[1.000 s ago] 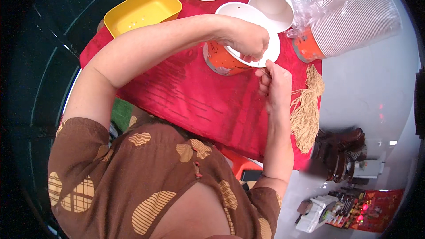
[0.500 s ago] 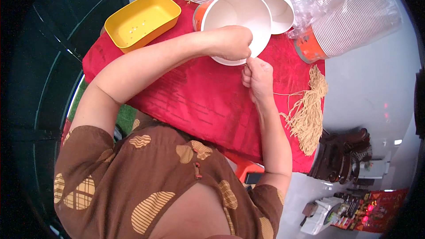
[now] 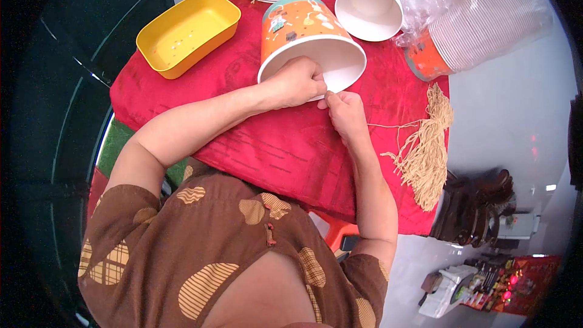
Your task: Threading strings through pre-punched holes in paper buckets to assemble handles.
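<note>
- Tilting over the table, mouth toward the person: an orange tub.
- Left hand: fingers curled together at the tub's near rim, their hold hidden from me.
- Right hand: thumb and fingers pressed together at that rim, grip's contents unclear.

Orange tub, one: formerly mouth upward, now tipped over with mouth toward the person, printed side uppermost and teal base edge exposed. Left hand and right hand: both shifted leftward with its rim. White-lined tub, behind: opening, previously part-covered, now wholly in view.
</note>
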The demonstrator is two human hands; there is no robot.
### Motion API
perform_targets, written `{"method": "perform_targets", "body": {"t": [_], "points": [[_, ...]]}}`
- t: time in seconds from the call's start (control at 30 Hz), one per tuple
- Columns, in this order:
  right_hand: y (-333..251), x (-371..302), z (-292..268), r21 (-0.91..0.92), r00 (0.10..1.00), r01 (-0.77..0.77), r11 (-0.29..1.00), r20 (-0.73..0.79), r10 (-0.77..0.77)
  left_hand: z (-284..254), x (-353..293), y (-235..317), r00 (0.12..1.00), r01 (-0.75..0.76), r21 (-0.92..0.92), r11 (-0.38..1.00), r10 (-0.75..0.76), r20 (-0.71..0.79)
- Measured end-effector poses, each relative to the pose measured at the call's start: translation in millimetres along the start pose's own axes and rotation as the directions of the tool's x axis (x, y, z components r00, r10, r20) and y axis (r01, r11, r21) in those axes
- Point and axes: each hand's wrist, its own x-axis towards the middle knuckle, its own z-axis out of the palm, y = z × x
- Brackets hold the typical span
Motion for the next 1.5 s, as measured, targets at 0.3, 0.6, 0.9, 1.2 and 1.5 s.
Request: {"method": "perform_targets", "body": {"t": [0.3, 0.6, 0.9, 1.2, 1.5], "points": [[-1, 2, -3, -0.154, 0.999, 0.040, 0.987, 0.012, -0.038, 9, 1, -13, 0.997, 0.077, -0.218, 0.973, -0.075, 0.021], [-9, -17, -21, -0.233, 0.964, 0.257, 0.938, 0.125, -0.234, 15, -6, -24, 0.997, -0.064, -0.169, 0.984, 0.068, 0.019], [-19, -28, -6, -0.259, 0.757, 0.622, 0.739, -0.043, -0.652, 22, -10, -20, 0.993, -0.115, -0.053, 0.992, 0.114, -0.021], [-17, -28, -5, -0.487, 0.782, 0.517, 0.703, -0.064, -0.620, 25, -12, -22, 0.985, -0.145, -0.048, 0.988, 0.139, -0.103], [-9, -20, -8, -0.580, 0.791, 0.453, 0.677, -0.090, -0.606, 23, -14, -19, 0.975, -0.192, -0.008, 0.981, 0.190, -0.117]]}}
